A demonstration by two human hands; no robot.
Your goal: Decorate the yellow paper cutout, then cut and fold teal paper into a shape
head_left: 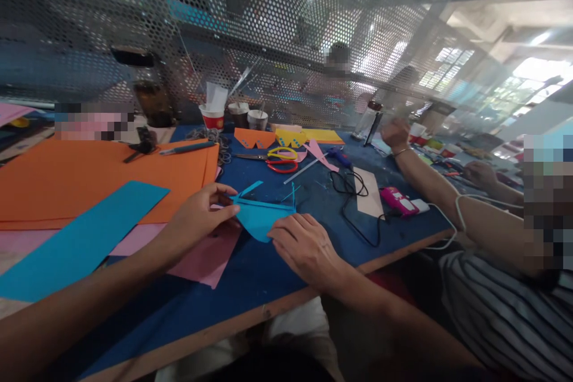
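A small blue paper piece (264, 219) with narrow strips at its top lies between my hands over the blue tabletop (286, 271). My left hand (217, 209) pinches its left corner between thumb and fingers. At its lower right edge, my right hand (307, 248) has its fingers together on the paper; the thumb is hidden. Under my left forearm is a long blue strip (85, 239), lying over orange sheets (89, 176). A pink sheet (208, 256) lies below my left hand. Scissors (282, 161) with yellow and red handles rest beyond the blue piece.
Behind stand paper cups (212, 116), a dark bottle (152, 92) and a perforated metal screen (268, 24). Orange and yellow cutouts (255, 138), a blue glue gun (341, 157) with black cable and a pink power strip (398, 201) lie right. Another person's arm (430, 185) reaches over the table.
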